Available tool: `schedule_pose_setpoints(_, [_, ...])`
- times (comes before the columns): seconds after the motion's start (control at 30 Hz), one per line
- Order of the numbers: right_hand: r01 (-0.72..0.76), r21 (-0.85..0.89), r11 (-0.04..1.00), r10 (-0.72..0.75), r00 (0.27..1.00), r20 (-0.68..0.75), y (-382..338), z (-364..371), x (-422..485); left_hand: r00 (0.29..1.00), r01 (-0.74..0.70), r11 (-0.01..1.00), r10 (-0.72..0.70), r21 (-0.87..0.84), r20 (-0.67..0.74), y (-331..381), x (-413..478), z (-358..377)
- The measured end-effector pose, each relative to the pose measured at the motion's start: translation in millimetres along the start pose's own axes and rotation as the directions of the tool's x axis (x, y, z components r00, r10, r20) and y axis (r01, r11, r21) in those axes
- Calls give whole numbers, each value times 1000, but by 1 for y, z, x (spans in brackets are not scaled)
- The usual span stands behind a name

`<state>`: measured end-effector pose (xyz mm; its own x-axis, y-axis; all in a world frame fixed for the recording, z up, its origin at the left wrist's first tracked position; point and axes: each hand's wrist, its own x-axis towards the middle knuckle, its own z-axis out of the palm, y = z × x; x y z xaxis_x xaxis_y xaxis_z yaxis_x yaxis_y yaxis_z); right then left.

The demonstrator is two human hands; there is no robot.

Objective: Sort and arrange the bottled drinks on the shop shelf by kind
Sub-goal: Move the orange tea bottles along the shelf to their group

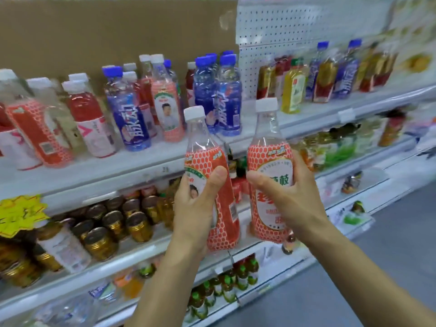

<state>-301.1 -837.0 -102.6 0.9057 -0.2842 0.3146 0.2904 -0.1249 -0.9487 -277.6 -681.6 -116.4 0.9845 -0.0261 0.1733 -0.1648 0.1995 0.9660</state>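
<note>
My left hand (197,206) grips a clear bottle with a red honeycomb label and white cap (219,185), held upright in front of the shelves. Beside it, my right hand (290,197) grips a second bottle of the same kind (269,156). The two bottles stand close together without touching. On the top shelf (146,159) stand mixed drinks: a same-kind red honeycomb bottle (166,100), another one at the far left (40,133), blue-capped blue-label bottles (128,109) (227,97), and red drinks with pink-white labels (89,116).
Right of a perforated white back panel (278,27), the shelf holds yellow, red and blue bottles (292,88). The lower shelf carries gold-lidded jars (101,241) and a yellow star price tag (18,213). Green-capped bottles (226,286) fill the bottom shelf. Grey floor (389,267) lies at the right.
</note>
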Motion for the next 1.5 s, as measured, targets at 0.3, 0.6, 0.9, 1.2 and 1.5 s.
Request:
schedule_pose_setpoints(0.3, [-21, -22, 1000, 19, 997, -68, 24, -143, 55, 994, 72, 997, -74, 38, 75, -35, 26, 148])
schedule_pose_setpoints(0.6, [-23, -58, 998, 15, 991, -133, 60, -248, 136, 983, 96, 993, -105, 62, 150, -78, 89, 266])
schedule_pose_setpoints(0.9, [-54, -97, 994, 41, 990, -137, 98, -347, 249, 981, 115, 993, -117, 22, 157, -118, 173, 390])
schedule_pose_setpoints(1.2, [-49, -87, 995, 37, 990, -133, 127, -466, 355, 980, 115, 992, -123, 57, 157, -146, 246, 528])
schedule_pose_setpoints(1.5, [-36, -74, 997, 36, 999, 7, 155, -617, 448, 988, 91, 996, -90, 1, 125, -189, 281, 701])
